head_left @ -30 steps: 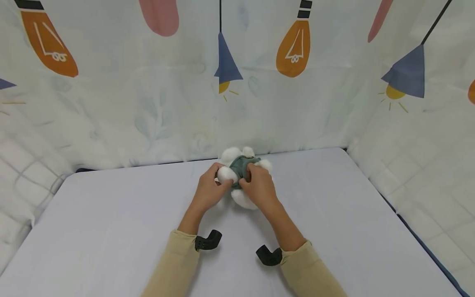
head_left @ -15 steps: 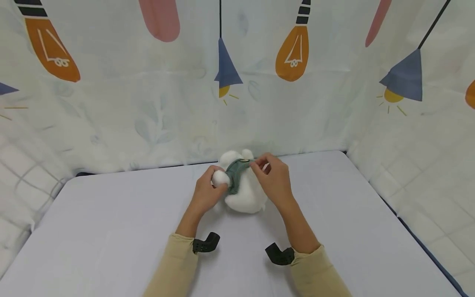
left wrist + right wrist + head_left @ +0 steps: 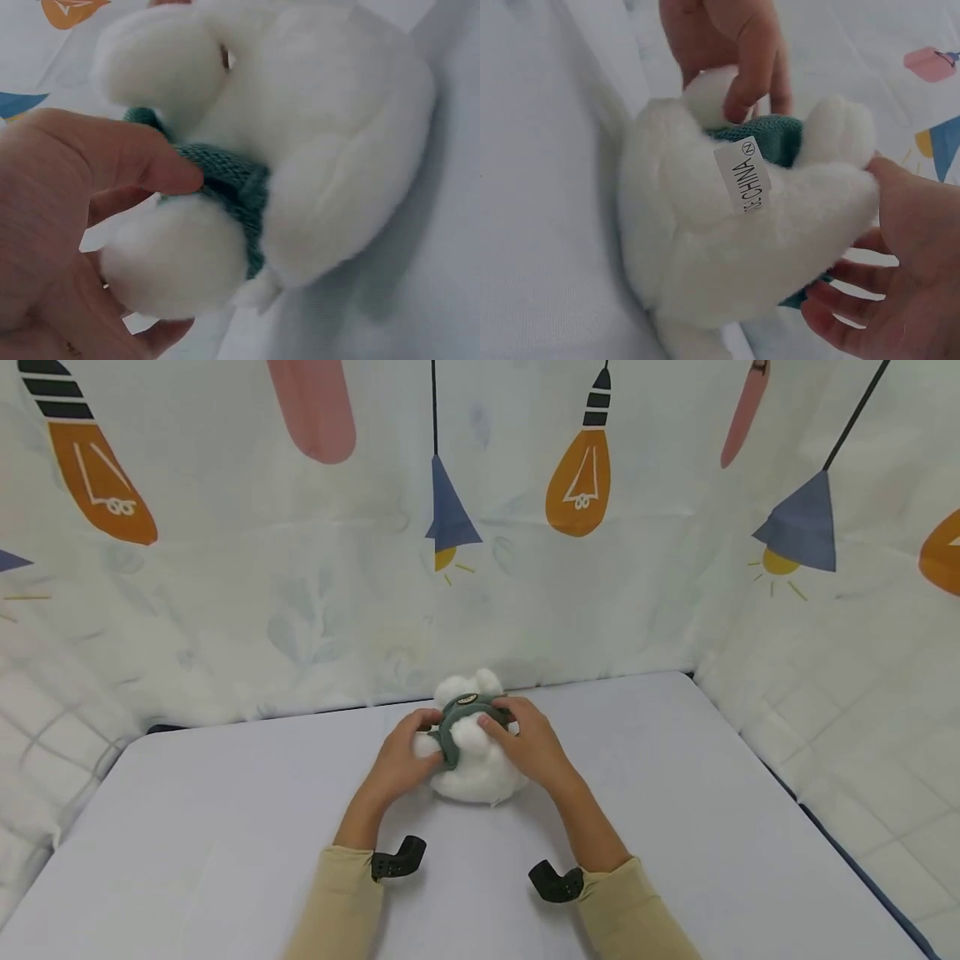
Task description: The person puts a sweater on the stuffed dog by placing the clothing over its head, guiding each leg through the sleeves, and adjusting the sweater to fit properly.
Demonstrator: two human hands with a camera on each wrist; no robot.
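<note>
A white plush toy (image 3: 476, 781) sits over the table near its back edge, wearing a green knitted garment (image 3: 448, 739) bunched into a band around its upper part. The garment bears an oval patch (image 3: 467, 699). My left hand (image 3: 397, 760) grips the toy's left side; in the left wrist view its thumb (image 3: 169, 161) presses the knit beside a round white limb (image 3: 176, 259) and the other fingers curl behind. My right hand (image 3: 532, 743) holds the opposite side, fingers at the garment's edge, thumb on the white fur. A printed label (image 3: 742, 176) hangs from the toy.
A white-covered table (image 3: 225, 843) spreads around the toy. Directly behind stands a pale cloth wall (image 3: 360, 610) printed with lamps and bulbs. Black mounts sit at both wrists, a left one (image 3: 400, 857) and a right one (image 3: 556, 882).
My right hand first pinched the garment over the toy's middle, then drew its edge to the upper right, baring white fur. Now it is back against the toy's side; the left keeps its grip.
</note>
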